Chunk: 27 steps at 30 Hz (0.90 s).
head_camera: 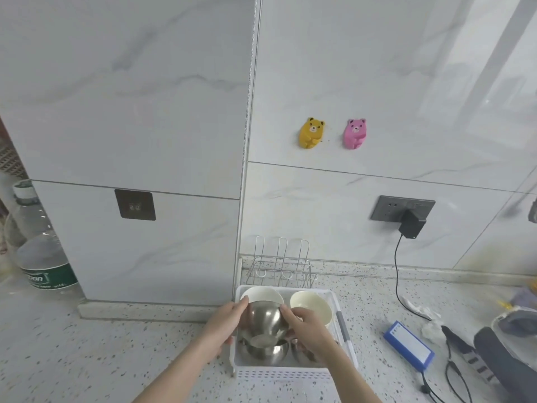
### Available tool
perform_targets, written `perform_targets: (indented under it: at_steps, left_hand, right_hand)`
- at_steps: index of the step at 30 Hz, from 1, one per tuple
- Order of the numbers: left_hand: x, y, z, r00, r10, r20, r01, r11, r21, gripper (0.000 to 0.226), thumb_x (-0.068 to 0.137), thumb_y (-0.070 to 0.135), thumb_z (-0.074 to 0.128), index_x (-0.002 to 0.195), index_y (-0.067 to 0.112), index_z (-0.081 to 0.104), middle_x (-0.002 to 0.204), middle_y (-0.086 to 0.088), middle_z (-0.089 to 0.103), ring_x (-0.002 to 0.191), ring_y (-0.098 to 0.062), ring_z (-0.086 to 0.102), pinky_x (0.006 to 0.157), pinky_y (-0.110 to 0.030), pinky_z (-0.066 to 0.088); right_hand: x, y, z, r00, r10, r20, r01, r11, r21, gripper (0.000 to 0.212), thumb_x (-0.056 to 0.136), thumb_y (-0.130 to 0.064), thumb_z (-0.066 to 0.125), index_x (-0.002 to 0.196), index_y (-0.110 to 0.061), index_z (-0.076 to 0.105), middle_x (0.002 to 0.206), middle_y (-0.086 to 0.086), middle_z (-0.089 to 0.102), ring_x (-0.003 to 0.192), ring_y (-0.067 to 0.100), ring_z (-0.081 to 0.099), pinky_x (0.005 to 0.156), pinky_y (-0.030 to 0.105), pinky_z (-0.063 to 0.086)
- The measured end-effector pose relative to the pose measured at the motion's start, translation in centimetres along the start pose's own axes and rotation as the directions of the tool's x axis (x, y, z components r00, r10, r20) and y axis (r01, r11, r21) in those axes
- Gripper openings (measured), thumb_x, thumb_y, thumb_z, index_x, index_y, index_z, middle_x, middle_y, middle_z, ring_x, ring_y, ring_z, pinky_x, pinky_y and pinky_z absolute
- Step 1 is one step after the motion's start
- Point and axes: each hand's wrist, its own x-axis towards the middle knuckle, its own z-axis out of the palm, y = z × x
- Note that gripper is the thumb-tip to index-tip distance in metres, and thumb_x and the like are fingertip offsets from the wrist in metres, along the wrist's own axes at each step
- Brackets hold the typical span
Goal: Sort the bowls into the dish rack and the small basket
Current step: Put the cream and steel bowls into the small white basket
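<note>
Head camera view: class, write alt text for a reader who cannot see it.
Two hands, left and right, hold a tilted steel bowl over a white basket containing more steel and cream bowls. An empty wire dish rack stands behind it on a speckled counter.

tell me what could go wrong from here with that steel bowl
1. Both hands, left hand and right hand, hold the upturned steel bowl only at its smooth sides; it might slip and clang onto the steel bowls below.
2. The white bowl sits close behind; lifting could knock it.
</note>
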Motion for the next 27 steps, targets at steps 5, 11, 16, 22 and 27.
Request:
perform_targets:
  at_steps: [5,11,16,22,27]
  left_hand:
    - [1.5,-1.2,0.1,0.999,0.034,0.033,-0.035,0.999,0.029,0.044,0.089,0.068,0.044,0.101,0.031,0.064,0.104,0.006,0.067,0.077,-0.016,0.069,0.062,-0.027,0.055]
    - [2.1,-1.4,0.2,0.993,0.103,0.049,-0.111,0.975,0.194,0.039,0.082,0.075,0.048,0.089,0.04,0.063,0.089,0.013,0.07,0.053,-0.004,0.065,0.048,-0.017,0.049]
    - [3.4,-2.3,0.1,0.977,0.19,0.097,-0.212,0.914,0.346,0.046,0.077,0.078,0.048,0.087,0.038,0.069,0.089,0.022,0.07,0.087,0.008,0.061,0.074,-0.021,0.05]
    - [3.7,-3.2,0.2,0.964,0.225,0.142,-0.259,0.914,0.311,0.031,0.081,0.069,0.055,0.077,0.041,0.066,0.077,0.03,0.067,0.075,0.012,0.06,0.064,-0.014,0.039]
    - [4.2,-4.2,0.3,0.961,0.197,0.194,-0.251,0.915,0.317,0.014,0.081,0.053,0.067,0.077,0.04,0.067,0.075,0.03,0.066,0.074,0.008,0.057,0.067,-0.02,0.042]
  right_hand:
    - [2.0,0.9,0.1,0.997,0.073,0.014,-0.072,0.997,-0.037,0.059,0.089,-0.06,0.053,0.077,-0.002,0.063,0.085,0.024,0.07,0.072,0.03,0.072,0.042,0.017,0.035]
    - [3.0,1.6,-0.2,0.994,0.088,0.057,-0.083,0.992,-0.095,0.053,0.089,-0.058,0.054,0.075,-0.008,0.065,0.083,0.018,0.073,0.065,0.022,0.067,0.043,0.015,0.037]
    - [2.6,2.0,-0.6,0.991,0.106,0.078,-0.098,0.99,-0.1,0.057,0.089,-0.056,0.058,0.088,0.0,0.068,0.065,0.004,0.066,0.038,0.008,0.044,0.04,0.017,0.037]
    - [2.3,2.0,-0.5,0.994,0.073,0.084,-0.059,0.986,-0.154,0.044,0.086,-0.058,0.058,0.075,-0.016,0.064,0.057,-0.001,0.061,0.037,0.011,0.045,0.045,0.017,0.04]
    - [2.1,1.9,-0.7,0.984,0.118,0.134,-0.082,0.965,-0.248,0.057,0.075,-0.065,0.059,0.097,-0.014,0.067,0.067,-0.001,0.062,0.046,0.015,0.061,0.066,0.029,0.049]
